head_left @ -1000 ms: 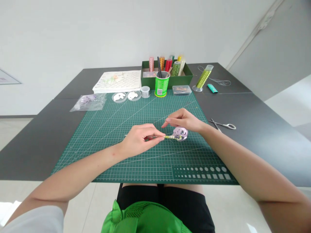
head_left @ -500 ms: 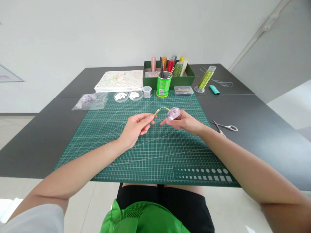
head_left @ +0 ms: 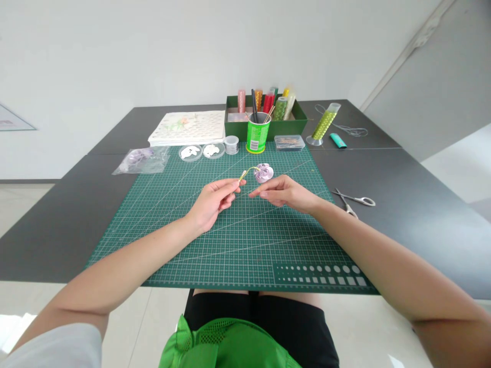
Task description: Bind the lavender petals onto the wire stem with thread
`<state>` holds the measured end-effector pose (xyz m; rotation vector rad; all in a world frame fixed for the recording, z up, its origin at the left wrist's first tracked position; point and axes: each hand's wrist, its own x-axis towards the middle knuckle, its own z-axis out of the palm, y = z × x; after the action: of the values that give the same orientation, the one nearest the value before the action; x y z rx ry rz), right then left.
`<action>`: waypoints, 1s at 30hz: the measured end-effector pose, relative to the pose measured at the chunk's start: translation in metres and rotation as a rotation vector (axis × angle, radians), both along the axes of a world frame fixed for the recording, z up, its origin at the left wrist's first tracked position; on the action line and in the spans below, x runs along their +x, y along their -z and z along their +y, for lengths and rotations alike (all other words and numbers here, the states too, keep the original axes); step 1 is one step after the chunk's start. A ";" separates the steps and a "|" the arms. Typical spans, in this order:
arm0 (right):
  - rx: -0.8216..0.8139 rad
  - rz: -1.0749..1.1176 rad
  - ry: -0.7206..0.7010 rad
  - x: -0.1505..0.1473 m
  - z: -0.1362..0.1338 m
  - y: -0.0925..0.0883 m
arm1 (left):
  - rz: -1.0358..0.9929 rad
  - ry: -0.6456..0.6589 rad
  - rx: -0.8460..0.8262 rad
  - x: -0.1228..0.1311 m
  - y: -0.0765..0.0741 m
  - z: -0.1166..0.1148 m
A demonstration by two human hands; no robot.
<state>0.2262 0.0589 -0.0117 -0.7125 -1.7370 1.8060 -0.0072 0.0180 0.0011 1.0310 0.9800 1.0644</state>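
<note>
A pale purple flower (head_left: 263,173) with a thin, curved green stem hangs above the green cutting mat (head_left: 238,245). My left hand (head_left: 218,200) pinches the lower end of that stem between thumb and fingertips. The bloom points to the right and faces partly toward me. Just below and right of the bloom is my right hand (head_left: 284,192), its index finger stretched out to the left and its thumb beneath. Nothing shows between those fingers.
Behind the mat stand a green can (head_left: 257,135) with sticks, a dark green box (head_left: 299,125) of ribbon rolls and a white stack (head_left: 164,135). Scissors (head_left: 364,201) lie right, a plastic bag (head_left: 157,161) left. Small dishes (head_left: 191,153) sit at the mat's back edge.
The flower head has moved left and slightly up, away from my right hand, and has turned more toward me. My right hand has let go of it; my left hand shifted slightly left.
</note>
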 end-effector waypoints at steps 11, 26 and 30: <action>-0.020 0.010 -0.005 0.000 -0.002 -0.001 | 0.150 -0.083 0.186 0.000 -0.002 -0.002; 0.294 0.004 0.557 -0.005 -0.005 -0.008 | 0.203 -0.417 0.439 -0.008 -0.007 0.010; 0.562 -0.031 0.646 -0.014 -0.021 -0.013 | 0.308 -0.435 0.560 -0.011 -0.006 0.011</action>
<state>0.2119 0.0380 0.0016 -0.9114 -1.6554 0.8318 -0.0182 0.0291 0.0067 1.5102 1.2211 1.6305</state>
